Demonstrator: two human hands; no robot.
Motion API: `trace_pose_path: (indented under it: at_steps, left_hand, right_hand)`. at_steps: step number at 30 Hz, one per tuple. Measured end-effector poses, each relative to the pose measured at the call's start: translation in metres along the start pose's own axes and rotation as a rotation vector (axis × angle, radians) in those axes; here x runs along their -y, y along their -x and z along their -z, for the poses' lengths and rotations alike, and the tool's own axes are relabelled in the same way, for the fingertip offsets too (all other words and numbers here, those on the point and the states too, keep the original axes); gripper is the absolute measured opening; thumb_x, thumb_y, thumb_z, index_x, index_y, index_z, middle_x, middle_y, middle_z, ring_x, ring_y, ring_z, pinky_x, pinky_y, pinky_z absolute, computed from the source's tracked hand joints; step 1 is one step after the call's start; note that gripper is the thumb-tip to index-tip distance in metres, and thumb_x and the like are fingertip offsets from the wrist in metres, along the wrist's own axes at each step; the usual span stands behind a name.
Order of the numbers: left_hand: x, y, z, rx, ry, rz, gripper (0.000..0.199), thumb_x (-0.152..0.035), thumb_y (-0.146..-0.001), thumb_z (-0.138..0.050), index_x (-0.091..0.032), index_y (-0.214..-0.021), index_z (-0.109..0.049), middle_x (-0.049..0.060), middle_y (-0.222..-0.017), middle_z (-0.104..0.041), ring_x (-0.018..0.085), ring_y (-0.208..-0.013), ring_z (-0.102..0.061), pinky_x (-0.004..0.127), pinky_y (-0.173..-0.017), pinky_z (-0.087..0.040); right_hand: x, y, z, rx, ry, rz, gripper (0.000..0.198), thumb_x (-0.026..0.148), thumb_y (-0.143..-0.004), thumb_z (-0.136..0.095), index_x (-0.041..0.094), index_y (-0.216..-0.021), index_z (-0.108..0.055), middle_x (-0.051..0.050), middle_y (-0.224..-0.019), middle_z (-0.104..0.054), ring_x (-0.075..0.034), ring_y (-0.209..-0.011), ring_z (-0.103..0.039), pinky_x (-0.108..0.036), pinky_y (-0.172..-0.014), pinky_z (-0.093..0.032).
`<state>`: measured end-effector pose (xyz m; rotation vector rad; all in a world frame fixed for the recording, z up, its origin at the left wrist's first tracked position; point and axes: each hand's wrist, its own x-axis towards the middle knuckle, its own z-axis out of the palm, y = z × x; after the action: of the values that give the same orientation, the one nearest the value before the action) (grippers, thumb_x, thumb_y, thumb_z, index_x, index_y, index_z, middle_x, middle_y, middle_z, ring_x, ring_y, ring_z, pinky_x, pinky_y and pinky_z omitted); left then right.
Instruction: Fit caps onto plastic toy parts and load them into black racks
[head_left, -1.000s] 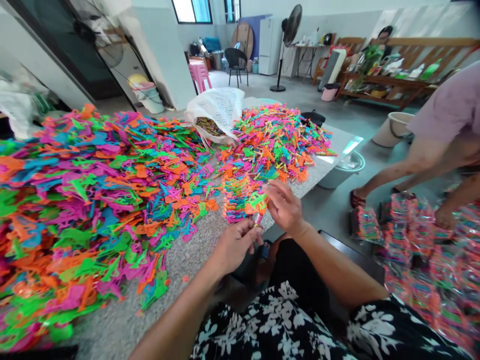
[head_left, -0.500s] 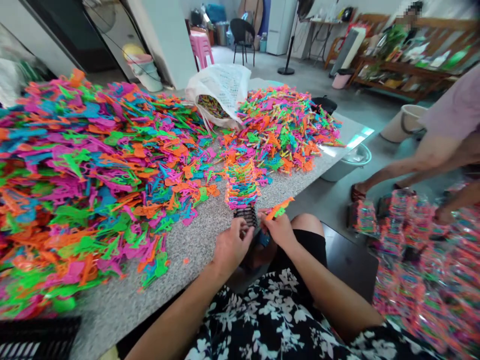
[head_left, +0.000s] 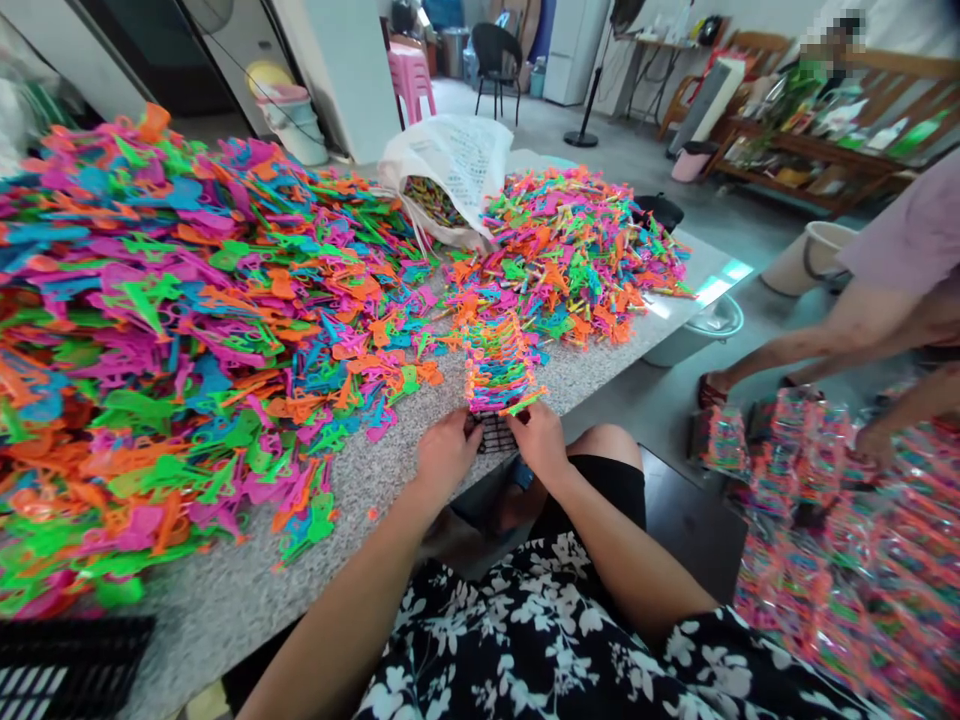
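A black slotted rack (head_left: 496,434) lies at the table's near edge, its far part filled with a tight row of bright plastic pieces (head_left: 501,365). My left hand (head_left: 448,452) is closed at the rack's left side, thumb and fingers on its edge. My right hand (head_left: 538,445) pinches a thin green and orange plastic piece (head_left: 523,402) over the front of the row, on the right side. The bare slots of the rack show between both hands. How far the piece sits in a slot cannot be made out.
A large heap of loose plastic pieces (head_left: 187,330) covers the table's left. A smaller heap (head_left: 585,250) lies behind the row, beside a white sack (head_left: 450,170). More black racks (head_left: 67,665) lie front left. At right, a co-worker's arm (head_left: 810,345) reaches over bagged pieces (head_left: 847,560) on the floor.
My right hand has brought the orange and green plastic piece left to the front of the row. My left hand has moved to the rack's left edge.
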<state>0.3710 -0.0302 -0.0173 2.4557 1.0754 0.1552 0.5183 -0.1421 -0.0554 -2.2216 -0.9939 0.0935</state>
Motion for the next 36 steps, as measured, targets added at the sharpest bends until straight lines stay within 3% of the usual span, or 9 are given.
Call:
trace_pose_path:
  at_steps: [7,16,20,22,24,27,30,33,36]
  left_hand:
    - [0.0,-0.003,0.002,0.021,0.025,0.022,0.025,-0.036,-0.101,-0.062,-0.021,-0.119,-0.072,0.011,-0.1,-0.078,0.028,-0.098,-0.074,0.035,-0.083,-0.051]
    - [0.002,-0.006,-0.003,0.052,0.029,0.012,0.028,-0.038,-0.1,-0.061,-0.02,-0.12,-0.07,0.011,-0.1,-0.079,0.029,-0.096,-0.075,0.035,-0.083,-0.05]
    - [0.021,-0.016,0.003,0.097,0.144,-0.071,0.028,-0.033,-0.098,-0.059,-0.021,-0.119,-0.072,0.009,-0.098,-0.079,0.027,-0.092,-0.074,0.034,-0.082,-0.052]
    - [0.036,-0.034,0.015,0.206,0.234,-0.143,0.028,-0.03,-0.095,-0.058,-0.022,-0.115,-0.075,0.007,-0.1,-0.08,0.025,-0.093,-0.074,0.032,-0.083,-0.053]
    - [0.05,-0.061,0.031,0.239,0.278,-0.158,0.029,-0.03,-0.093,-0.057,-0.023,-0.113,-0.077,0.005,-0.105,-0.081,0.024,-0.095,-0.074,0.031,-0.084,-0.054]
    - [0.053,-0.113,0.052,0.094,0.257,-0.06,0.037,-0.03,-0.092,-0.054,-0.019,-0.119,-0.077,0.007,-0.104,-0.081,0.024,-0.091,-0.074,0.032,-0.081,-0.055]
    - [0.028,-0.165,0.059,0.017,0.222,-0.12,0.035,-0.03,-0.091,-0.056,-0.018,-0.116,-0.078,0.008,-0.101,-0.081,0.023,-0.091,-0.073,0.032,-0.083,-0.055]
    - [-0.011,-0.213,0.052,0.038,0.206,-0.291,0.034,-0.03,-0.092,-0.058,-0.02,-0.118,-0.079,0.008,-0.104,-0.08,0.024,-0.096,-0.072,0.032,-0.087,-0.055]
    - [-0.046,-0.254,0.039,0.062,0.085,-0.374,0.035,-0.034,-0.093,-0.063,-0.023,-0.122,-0.079,0.008,-0.108,-0.08,0.026,-0.098,-0.072,0.033,-0.087,-0.054]
  right_hand:
    - [0.002,-0.001,-0.003,-0.003,0.163,-0.016,0.015,0.03,-0.102,-0.066,0.015,-0.099,-0.067,-0.011,-0.096,-0.074,-0.026,-0.095,-0.069,-0.033,-0.086,-0.049]
    - [0.023,-0.013,0.01,0.217,0.333,-0.106,0.025,0.033,-0.107,-0.056,0.015,-0.12,-0.065,-0.015,-0.121,-0.072,-0.024,-0.104,-0.07,-0.031,-0.085,-0.049]
    - [0.029,-0.015,0.012,0.252,0.349,-0.123,0.027,0.036,-0.107,-0.054,0.016,-0.122,-0.065,-0.014,-0.119,-0.073,-0.025,-0.104,-0.072,-0.032,-0.084,-0.05]
    - [0.028,-0.013,0.013,0.263,0.34,-0.117,0.028,0.036,-0.108,-0.054,0.016,-0.124,-0.064,-0.013,-0.116,-0.074,-0.025,-0.104,-0.072,-0.032,-0.085,-0.049]
    - [0.024,-0.01,0.016,0.262,0.322,-0.122,0.026,0.034,-0.107,-0.055,0.016,-0.123,-0.064,-0.013,-0.116,-0.074,-0.024,-0.104,-0.072,-0.031,-0.085,-0.048]
    - [0.012,-0.006,0.023,0.226,0.297,-0.151,0.023,0.032,-0.106,-0.057,0.016,-0.119,-0.065,-0.012,-0.116,-0.074,-0.024,-0.105,-0.072,-0.029,-0.083,-0.047]
    - [-0.006,-0.003,0.03,0.186,0.286,-0.15,0.02,0.032,-0.105,-0.058,0.017,-0.116,-0.067,-0.011,-0.114,-0.075,-0.023,-0.104,-0.072,-0.028,-0.08,-0.046]
    - [-0.023,0.001,0.03,0.151,0.264,-0.082,0.019,0.029,-0.102,-0.062,0.019,-0.116,-0.069,-0.01,-0.114,-0.075,-0.024,-0.105,-0.073,-0.029,-0.082,-0.049]
    - [-0.034,0.007,0.023,0.106,0.236,-0.006,0.021,0.025,-0.099,-0.064,0.019,-0.118,-0.07,-0.01,-0.116,-0.076,-0.025,-0.105,-0.072,-0.031,-0.087,-0.052]
